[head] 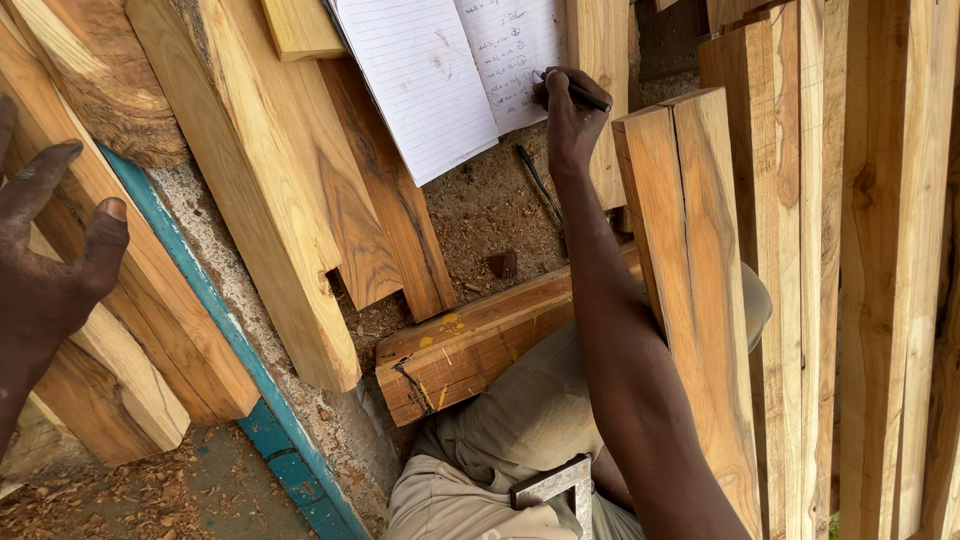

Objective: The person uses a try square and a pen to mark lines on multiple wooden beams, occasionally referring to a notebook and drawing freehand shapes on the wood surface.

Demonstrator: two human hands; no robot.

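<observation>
Your right hand (568,118) is closed around a black pen (580,95), with the tip set on the right-hand page of an open notebook (440,80). The notebook lies at 12 o'clock in the view, resting across the planks (270,190). The page under the pen carries handwriting; the left page is lined and mostly blank.

Your left hand (45,250) is at 9 o'clock, open, fingers spread and holding nothing. It sits over or just against a slanted plank; contact cannot be confirmed.

A short block (470,350) with yellow marks lies near centre on the sawdust-covered ground. Upright boards (800,270) fill the 3 o'clock side. At 6 o'clock, what appears to be a metal square (560,485) rests on your lap.
</observation>
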